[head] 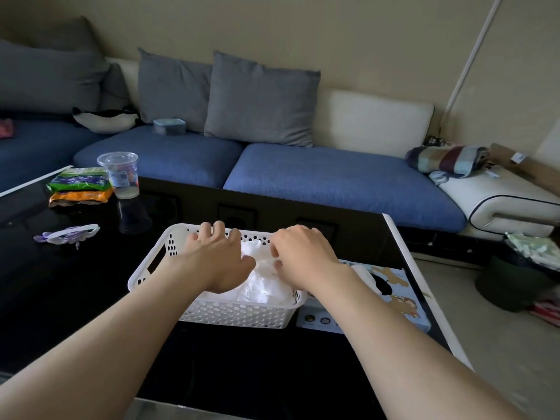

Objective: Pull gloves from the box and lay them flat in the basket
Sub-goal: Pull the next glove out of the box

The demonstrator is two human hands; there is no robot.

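desk (75,298): glossy black; white basket (230,313) on it, box (394,295) just beside
gloves (263,283): white pile in basket
hands: your left hand (216,259) lies spread on gloves; right hand (303,256) on them, grip unclear
room: blue sofa (333,177) behind desk

There are two hands, one left hand (216,262) and one right hand (303,256), one white basket (236,313), one printed box (400,298), one heap of gloves (266,286) too crumpled to count singly, one clear cup (121,174), two snack packets, a green packet (78,180) and an orange packet (80,197), and one counter (75,298).
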